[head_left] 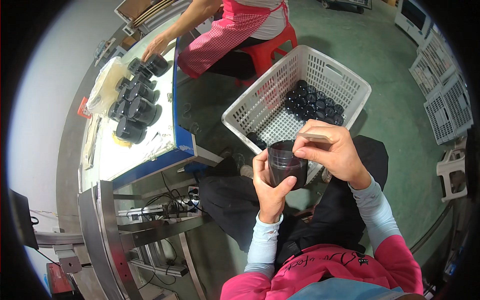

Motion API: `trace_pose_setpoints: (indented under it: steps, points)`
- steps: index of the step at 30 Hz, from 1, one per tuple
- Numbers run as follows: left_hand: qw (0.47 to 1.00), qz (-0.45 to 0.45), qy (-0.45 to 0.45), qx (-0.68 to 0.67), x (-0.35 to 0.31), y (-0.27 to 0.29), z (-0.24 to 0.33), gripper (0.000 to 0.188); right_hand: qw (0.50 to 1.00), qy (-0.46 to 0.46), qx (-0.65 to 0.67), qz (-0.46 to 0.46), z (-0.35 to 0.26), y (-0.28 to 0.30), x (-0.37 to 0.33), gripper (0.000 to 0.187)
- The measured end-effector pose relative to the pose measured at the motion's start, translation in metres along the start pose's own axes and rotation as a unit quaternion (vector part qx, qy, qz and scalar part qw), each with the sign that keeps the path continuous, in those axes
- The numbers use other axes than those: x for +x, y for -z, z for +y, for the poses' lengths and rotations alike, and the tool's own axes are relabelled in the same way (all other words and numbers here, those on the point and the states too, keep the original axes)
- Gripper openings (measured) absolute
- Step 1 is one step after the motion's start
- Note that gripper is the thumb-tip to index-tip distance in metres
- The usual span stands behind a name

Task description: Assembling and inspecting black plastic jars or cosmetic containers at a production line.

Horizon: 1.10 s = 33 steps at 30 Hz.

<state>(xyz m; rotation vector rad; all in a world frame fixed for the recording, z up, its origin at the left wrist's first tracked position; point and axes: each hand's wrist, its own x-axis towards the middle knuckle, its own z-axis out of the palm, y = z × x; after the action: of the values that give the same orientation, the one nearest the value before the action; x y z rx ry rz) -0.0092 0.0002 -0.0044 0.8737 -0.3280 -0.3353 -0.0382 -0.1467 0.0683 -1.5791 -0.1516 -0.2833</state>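
My left hand (270, 196) is wrapped round a glossy black jar (290, 169) above my lap, its thumb pressed on the front. A clear, film-like layer (274, 156) shows along the jar's upper left side. My right hand (336, 152) is closed round a thin, flat, greyish strip (317, 137) whose kind I cannot make out. Its thumb and fingertips meet at the jar's upper right edge. Just beyond both hands, a white perforated plastic crate (345, 82) on the floor holds many black jars (312, 102), mostly grouped at its far right.
At the left, a white-topped table (157, 145) with a blue edge bears several black jars (142, 110) and a translucent plastic bag (105, 87). A co-worker's hand (156, 47) reaches among them; that person sits on a red stool (272, 50). A metal frame with cables (175, 200) stands below left.
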Motion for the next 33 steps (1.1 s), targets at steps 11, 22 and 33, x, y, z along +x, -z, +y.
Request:
trace_pose_setpoints:
  steps: [11,22,33]
  points:
    - [1.000,-0.018,0.007,-0.016,0.004,0.001,0.001,0.071,0.998,-0.023,0.054,0.029,-0.008,0.001,0.001,0.014]
    - [0.980,-0.098,0.094,-0.148,0.002,0.006,0.004,0.072,0.996,-0.025,0.083,0.003,-0.001,0.002,0.003,0.013]
    - [0.978,-0.100,0.082,-0.166,0.000,0.009,-0.003,0.074,1.000,0.001,0.014,0.010,-0.001,0.000,0.005,0.004]
